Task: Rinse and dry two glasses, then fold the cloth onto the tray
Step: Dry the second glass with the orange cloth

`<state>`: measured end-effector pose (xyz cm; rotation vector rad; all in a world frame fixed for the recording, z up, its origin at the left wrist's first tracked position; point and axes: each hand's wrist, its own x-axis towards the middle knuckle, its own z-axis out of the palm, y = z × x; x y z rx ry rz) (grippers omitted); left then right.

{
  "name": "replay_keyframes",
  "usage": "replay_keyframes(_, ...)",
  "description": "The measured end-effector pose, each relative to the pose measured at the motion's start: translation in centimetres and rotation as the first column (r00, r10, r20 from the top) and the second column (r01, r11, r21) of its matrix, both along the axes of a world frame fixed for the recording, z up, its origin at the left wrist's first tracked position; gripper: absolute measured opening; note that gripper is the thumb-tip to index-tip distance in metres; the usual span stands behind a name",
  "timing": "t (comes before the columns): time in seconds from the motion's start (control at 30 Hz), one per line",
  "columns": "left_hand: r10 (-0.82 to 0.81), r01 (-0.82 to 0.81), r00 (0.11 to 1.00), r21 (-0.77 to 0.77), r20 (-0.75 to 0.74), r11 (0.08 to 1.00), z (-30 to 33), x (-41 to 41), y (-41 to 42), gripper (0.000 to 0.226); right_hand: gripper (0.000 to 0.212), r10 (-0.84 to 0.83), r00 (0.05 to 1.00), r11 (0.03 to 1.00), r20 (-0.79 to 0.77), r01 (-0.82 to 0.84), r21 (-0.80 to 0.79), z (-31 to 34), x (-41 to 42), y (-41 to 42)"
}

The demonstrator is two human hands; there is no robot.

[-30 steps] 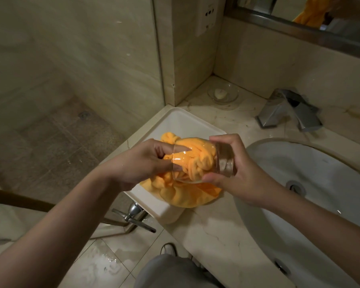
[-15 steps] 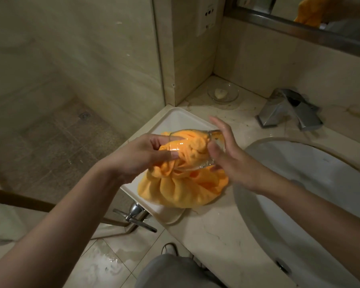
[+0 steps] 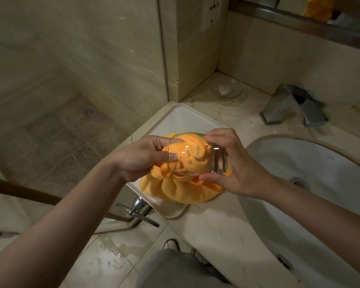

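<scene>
While right hand (image 3: 235, 163) grips glass (image 3: 197, 156) sideways, left hand (image 3: 141, 159) pinches cloth (image 3: 175, 188) inside

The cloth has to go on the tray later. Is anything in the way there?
Nothing visible blocks it. The bare part of the tray holds nothing. The cloth already hangs over the tray's near end, one part stuffed in the glass, which the left hand and right hand hold.
</scene>
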<state>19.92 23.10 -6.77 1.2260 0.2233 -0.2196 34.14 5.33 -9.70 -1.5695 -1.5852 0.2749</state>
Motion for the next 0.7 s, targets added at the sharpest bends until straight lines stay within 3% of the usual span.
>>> replay_keyframes(0.03, -0.013, 0.013, 1.0, -0.015, 0.006, 1.0, -0.2, 0.0, 0.0, 0.022, 0.061, 0.017, 0.997, 0.999, 0.078, -0.019, 0.026, -0.4, 0.2, 0.0)
replay_keyframes(0.1, 0.001, -0.001, 1.0, -0.012, 0.001, 1.0, -0.5, 0.0, 0.0, 0.02, 0.06, 0.036, 0.996, 0.999, 0.086, -0.034, -0.02, -0.4, 0.4, 0.2)
replay_keyframes(0.17, 0.05, -0.049, 0.998, 0.041, -0.027, 0.998, -0.5, 0.0, 0.0, 0.012, 0.059, -0.021, 0.995, 0.973, -0.1, -0.003, -0.231, 1.0, 0.4, 0.5)
replay_keyframes(0.23, 0.075, -0.069, 0.997, 0.154, -0.033, 0.986, -0.4, -0.1, 0.1, 0.017, 0.06, -0.134, 0.938, 0.879, -0.319, -0.036, -0.476, 2.3, 0.7, 0.9)
replay_keyframes(0.37, 0.046, -0.033, 0.999, 0.351, -0.028, 0.936, 0.3, -0.2, 0.2, 0.025, 0.076, -0.238, 0.854, 0.711, -0.463, -0.171, -0.682, 3.0, 1.6, 1.5)
replay_keyframes(0.43, 0.04, -0.027, 0.999, 0.354, -0.029, 0.935, 0.4, -0.2, -0.1, 0.026, 0.066, -0.22, 0.84, 0.697, -0.496, -0.22, -0.682, 3.0, 1.4, 1.5)
replay_keyframes(0.53, 0.079, -0.06, 0.996, 0.347, -0.04, 0.936, 0.0, -0.1, -0.4, 0.027, 0.059, -0.196, 0.877, 0.764, -0.439, -0.144, -0.629, 2.4, 1.3, 1.2)
replay_keyframes(0.7, 0.156, -0.139, 0.983, 0.157, -0.1, 0.978, -1.2, -0.1, -1.0, 0.021, 0.078, -0.107, 0.99, 0.908, -0.091, 0.06, -0.415, 0.7, 0.6, 0.9)
